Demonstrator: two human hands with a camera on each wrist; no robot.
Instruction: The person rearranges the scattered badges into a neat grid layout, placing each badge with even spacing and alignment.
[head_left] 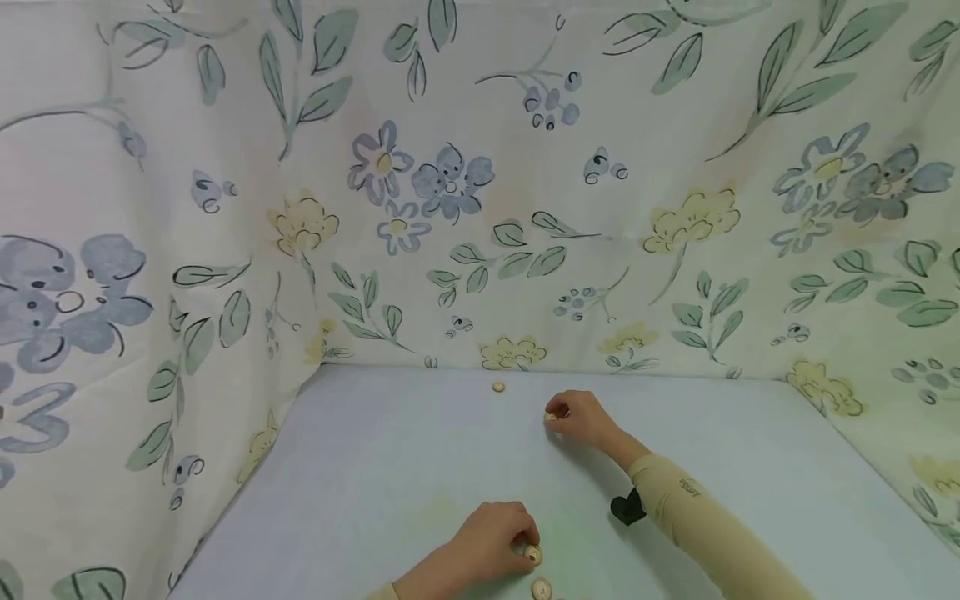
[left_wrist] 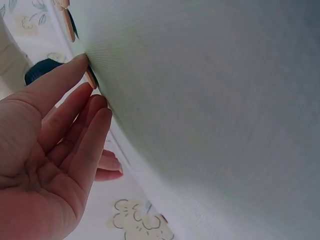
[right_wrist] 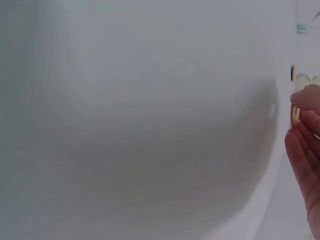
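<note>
My left hand [head_left: 491, 543] is low over the near part of the white table and pinches a small round wooden disc [head_left: 533, 554] with dark marks between thumb and fingertips. In the left wrist view this disc appears edge-on at the tips, close to the tabletop. A second wooden disc [head_left: 542, 588] lies just nearer than that hand. Farther back, my right hand [head_left: 585, 419] pinches another wooden disc [head_left: 551, 416], seen in the right wrist view as a pale ring-like edge between thumb and fingers. One more disc [head_left: 498, 387] lies near the table's far edge, left of my right hand.
A black heart-shaped piece [head_left: 627, 507] lies on the white table [head_left: 375, 467], partly covered by the right sleeve [head_left: 705, 517]. Floral cloth [head_left: 465, 292] hangs behind the table and along both sides.
</note>
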